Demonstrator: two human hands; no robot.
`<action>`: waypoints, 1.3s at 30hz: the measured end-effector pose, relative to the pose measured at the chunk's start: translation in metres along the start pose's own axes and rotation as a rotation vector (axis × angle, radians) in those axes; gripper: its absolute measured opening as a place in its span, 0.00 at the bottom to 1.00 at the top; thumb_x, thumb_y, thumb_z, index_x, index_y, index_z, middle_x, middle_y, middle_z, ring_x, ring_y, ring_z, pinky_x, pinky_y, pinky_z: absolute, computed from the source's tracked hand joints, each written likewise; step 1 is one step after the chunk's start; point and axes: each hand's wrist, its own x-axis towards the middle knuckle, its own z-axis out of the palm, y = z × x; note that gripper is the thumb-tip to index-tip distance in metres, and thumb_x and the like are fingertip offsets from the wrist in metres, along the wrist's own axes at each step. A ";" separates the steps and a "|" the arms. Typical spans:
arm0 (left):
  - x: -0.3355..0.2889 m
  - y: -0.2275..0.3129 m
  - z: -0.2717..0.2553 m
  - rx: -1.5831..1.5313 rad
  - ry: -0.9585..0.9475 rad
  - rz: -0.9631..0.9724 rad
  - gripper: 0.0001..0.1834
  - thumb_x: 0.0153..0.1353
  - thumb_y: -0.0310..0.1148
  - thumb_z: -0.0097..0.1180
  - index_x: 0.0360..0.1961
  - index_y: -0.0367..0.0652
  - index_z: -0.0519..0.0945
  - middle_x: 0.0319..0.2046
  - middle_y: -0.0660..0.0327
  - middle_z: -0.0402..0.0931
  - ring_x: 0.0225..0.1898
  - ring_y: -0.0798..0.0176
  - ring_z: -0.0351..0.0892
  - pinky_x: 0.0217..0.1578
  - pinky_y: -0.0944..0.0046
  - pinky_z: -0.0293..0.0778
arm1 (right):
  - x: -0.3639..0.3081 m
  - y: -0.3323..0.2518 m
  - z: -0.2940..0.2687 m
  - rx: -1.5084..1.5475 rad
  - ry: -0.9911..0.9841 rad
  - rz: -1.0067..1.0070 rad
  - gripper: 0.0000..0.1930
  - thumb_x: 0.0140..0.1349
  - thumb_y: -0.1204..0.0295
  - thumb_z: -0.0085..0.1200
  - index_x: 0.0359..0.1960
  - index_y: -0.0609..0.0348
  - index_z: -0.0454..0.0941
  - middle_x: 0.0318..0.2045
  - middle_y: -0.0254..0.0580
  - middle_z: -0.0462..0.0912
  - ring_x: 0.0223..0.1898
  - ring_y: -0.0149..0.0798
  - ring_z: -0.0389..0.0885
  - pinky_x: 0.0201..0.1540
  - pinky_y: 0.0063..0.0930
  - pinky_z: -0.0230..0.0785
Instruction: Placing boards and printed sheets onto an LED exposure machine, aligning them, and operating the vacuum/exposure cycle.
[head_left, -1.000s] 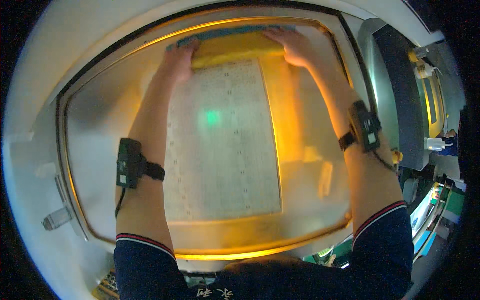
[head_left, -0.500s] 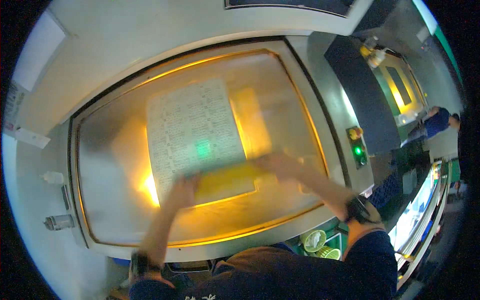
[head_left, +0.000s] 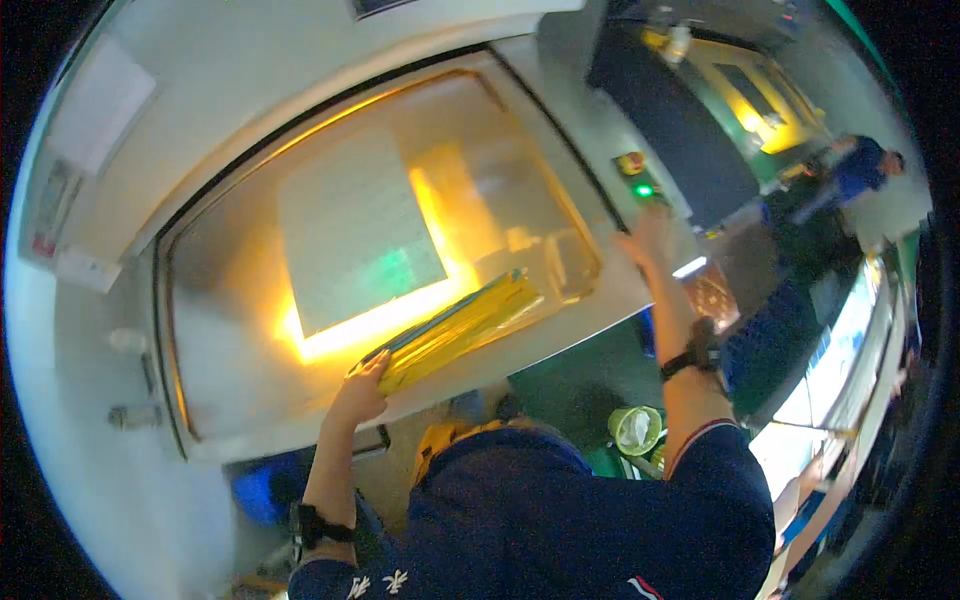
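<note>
My left hand (head_left: 362, 392) is closed on one end of a long bar wrapped in glossy yellow film (head_left: 460, 335), with a dark strip along its upper edge. The bar slants up to the right across the front edge of a lit machine bed (head_left: 225, 330). A pale rectangular sheet (head_left: 350, 220) lies on the bed, yellow light glowing around it. My right hand (head_left: 648, 243) is off the bar, stretched out just below a small control box with a lit green button (head_left: 644, 190). It is somewhat blurred, its fingers look apart, and nothing shows in it.
A second yellow-lit bed (head_left: 770, 110) stands at far right, with another person (head_left: 862, 172) nearby. Below my right forearm is a light green bin (head_left: 636, 430) with white waste. A raised pale lid or wall (head_left: 250, 90) borders the bed's far side.
My right hand has let go of the yellow bar and moved right toward the control box. My left hand has drawn the bar off the sheet to the bed's front edge. The view has shifted.
</note>
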 end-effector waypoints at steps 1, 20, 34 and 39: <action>-0.010 -0.003 0.002 0.014 -0.028 -0.018 0.46 0.46 0.24 0.53 0.71 0.46 0.57 0.68 0.56 0.61 0.67 0.43 0.62 0.67 0.50 0.60 | 0.004 0.004 -0.029 0.051 -0.217 0.053 0.55 0.44 0.53 0.70 0.70 0.62 0.52 0.68 0.60 0.57 0.72 0.54 0.52 0.72 0.46 0.46; 0.106 -0.245 -0.120 0.017 0.290 -0.211 0.39 0.51 0.22 0.53 0.68 0.50 0.63 0.65 0.43 0.63 0.65 0.39 0.62 0.63 0.49 0.63 | 0.021 0.071 0.035 -0.092 0.162 0.205 0.56 0.51 0.40 0.61 0.75 0.45 0.41 0.74 0.42 0.48 0.75 0.47 0.42 0.71 0.66 0.32; 0.360 -0.091 -0.202 0.159 0.349 -0.169 0.34 0.58 0.27 0.50 0.68 0.45 0.61 0.61 0.49 0.70 0.60 0.42 0.71 0.61 0.46 0.66 | 0.023 0.065 0.031 0.037 0.219 0.066 0.59 0.45 0.38 0.63 0.75 0.45 0.44 0.72 0.45 0.55 0.73 0.53 0.50 0.70 0.66 0.31; 0.209 0.010 -0.151 -0.125 -0.257 0.011 0.44 0.50 0.49 0.66 0.67 0.50 0.65 0.64 0.48 0.67 0.65 0.46 0.66 0.64 0.51 0.62 | 0.018 0.094 0.038 0.148 0.294 0.097 0.54 0.50 0.43 0.61 0.74 0.44 0.44 0.72 0.44 0.55 0.73 0.49 0.50 0.70 0.68 0.31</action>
